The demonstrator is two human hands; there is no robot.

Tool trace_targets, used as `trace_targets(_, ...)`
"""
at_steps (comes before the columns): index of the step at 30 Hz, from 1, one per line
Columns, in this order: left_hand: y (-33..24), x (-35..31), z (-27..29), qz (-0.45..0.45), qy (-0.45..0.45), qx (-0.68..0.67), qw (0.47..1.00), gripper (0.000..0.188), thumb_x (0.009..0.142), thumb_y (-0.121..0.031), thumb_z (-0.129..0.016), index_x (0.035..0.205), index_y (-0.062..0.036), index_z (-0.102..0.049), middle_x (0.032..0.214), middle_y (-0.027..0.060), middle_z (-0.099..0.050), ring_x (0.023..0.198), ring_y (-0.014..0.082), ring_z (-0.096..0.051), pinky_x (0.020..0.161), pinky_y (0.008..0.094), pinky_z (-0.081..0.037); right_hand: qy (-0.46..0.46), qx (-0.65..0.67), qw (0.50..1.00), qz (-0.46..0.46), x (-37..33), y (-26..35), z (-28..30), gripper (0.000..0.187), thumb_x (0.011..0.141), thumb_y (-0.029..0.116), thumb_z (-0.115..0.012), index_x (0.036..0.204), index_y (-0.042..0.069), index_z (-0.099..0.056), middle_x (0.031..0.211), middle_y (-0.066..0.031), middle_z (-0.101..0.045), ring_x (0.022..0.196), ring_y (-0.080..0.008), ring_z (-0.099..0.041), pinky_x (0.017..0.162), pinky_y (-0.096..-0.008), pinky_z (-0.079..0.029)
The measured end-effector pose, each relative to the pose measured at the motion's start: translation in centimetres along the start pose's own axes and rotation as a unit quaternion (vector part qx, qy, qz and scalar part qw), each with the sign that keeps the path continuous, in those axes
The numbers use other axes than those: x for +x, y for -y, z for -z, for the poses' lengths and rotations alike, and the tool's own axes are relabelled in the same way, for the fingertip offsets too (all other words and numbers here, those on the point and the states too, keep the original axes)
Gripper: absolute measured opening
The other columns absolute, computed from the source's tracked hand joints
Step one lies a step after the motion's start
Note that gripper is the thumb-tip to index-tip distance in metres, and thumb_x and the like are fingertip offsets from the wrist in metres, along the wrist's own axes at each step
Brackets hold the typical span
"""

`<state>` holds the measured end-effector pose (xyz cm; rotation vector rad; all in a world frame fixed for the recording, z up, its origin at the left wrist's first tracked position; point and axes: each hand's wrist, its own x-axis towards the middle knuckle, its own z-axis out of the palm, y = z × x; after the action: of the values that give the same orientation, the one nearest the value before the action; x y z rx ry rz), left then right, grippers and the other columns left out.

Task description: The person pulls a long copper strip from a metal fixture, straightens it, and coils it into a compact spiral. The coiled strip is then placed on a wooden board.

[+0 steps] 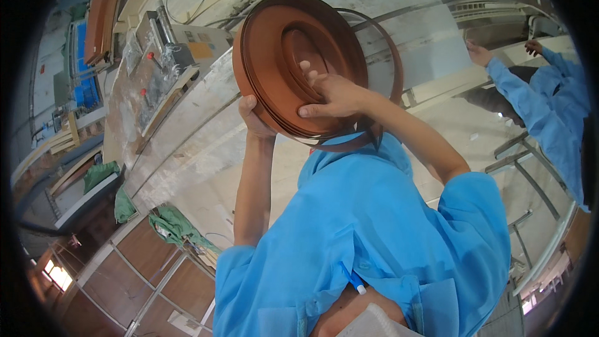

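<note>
A large coil of reddish-brown banding strip [267, 65] is held up in front of my chest, tilted, with its hollow centre toward me. My left hand [256, 117] grips the coil's lower left rim, thumb on the near side and the other fingers hidden behind it. My right hand [336, 95] reaches into the centre opening, with its thumb and fingers bent against the inner turns. A loose turn of the strip [397, 65] arcs out to the right of the coil and curves back below it, near my blue jacket [368, 212].
A machine with red knobs [163, 56] stands on the left. Behind the coil lies a pale sheet [430, 43] on a worktable. At right, a co-worker in a blue sleeve [518, 90] reaches toward that sheet. Green cloth [175, 224] hangs at lower left, and metal frames [533, 171] stand lower right.
</note>
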<state>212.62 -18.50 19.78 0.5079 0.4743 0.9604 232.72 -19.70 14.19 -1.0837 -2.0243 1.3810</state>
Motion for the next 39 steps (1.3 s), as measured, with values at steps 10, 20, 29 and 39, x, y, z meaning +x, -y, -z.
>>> trace_targets(10, 0.3, 1.0, -3.7, -0.026, -0.019, -0.036, 0.999, 0.093, 0.084, -0.064, -0.061, 0.153, -0.0051, -0.039, 0.132, 0.0206, -0.057, 0.110, 0.0295, -0.060, 0.096, 0.0446, -0.052, -0.239, 0.242, 0.940, -0.031, -2.9, 2.5, -0.4, 0.065, 0.103, 0.056, -0.053, 0.132, -0.001, -0.063, 0.096, -0.0188, -0.074, 0.094, -0.0324, -0.073, 0.087, -0.0414, -0.055)
trace_targets(20, 2.3, -0.3, -3.0, -0.014, -0.042, -0.029, 0.999, 0.088, 0.088, -0.065, -0.057, 0.152, -0.0065, -0.042, 0.133, 0.0199, -0.061, 0.111, 0.0290, -0.061, 0.099, 0.0440, -0.052, -0.406, 0.010, 0.910, -0.084, -0.2, -6.2, 0.6, 0.063, 0.110, 0.047, -0.039, 0.156, 0.003, -0.039, 0.157, -0.0284, -0.041, 0.149, -0.0403, -0.036, 0.122, -0.0450, -0.030)
trace_targets(29, 1.8, -1.2, -1.5, -0.050, -0.034, -0.048, 0.997, 0.089, 0.085, -0.058, -0.068, 0.146, 0.0023, -0.045, 0.136, 0.0241, -0.058, 0.111, 0.0325, -0.063, 0.101, 0.0457, -0.051, -0.280, -0.011, 0.948, -0.151, 0.7, -7.5, -3.3, 0.068, 0.109, 0.047, -0.039, 0.158, 0.000, -0.035, 0.159, -0.0328, -0.036, 0.150, -0.0464, -0.031, 0.125, -0.0476, -0.022)
trace_targets(39, -0.6, -8.5, -4.6, -0.029, -0.009, -0.112, 0.993, 0.094, 0.081, -0.046, -0.077, 0.153, -0.0010, -0.036, 0.130, 0.0224, -0.057, 0.111, 0.0317, -0.059, 0.100, 0.0443, -0.052, -0.506, 0.084, 0.856, -0.071, -6.3, -7.8, 4.0, 0.050, 0.105, 0.031, -0.059, 0.144, -0.001, -0.053, 0.141, -0.0194, -0.060, 0.131, -0.0309, -0.058, 0.108, -0.0400, -0.046)
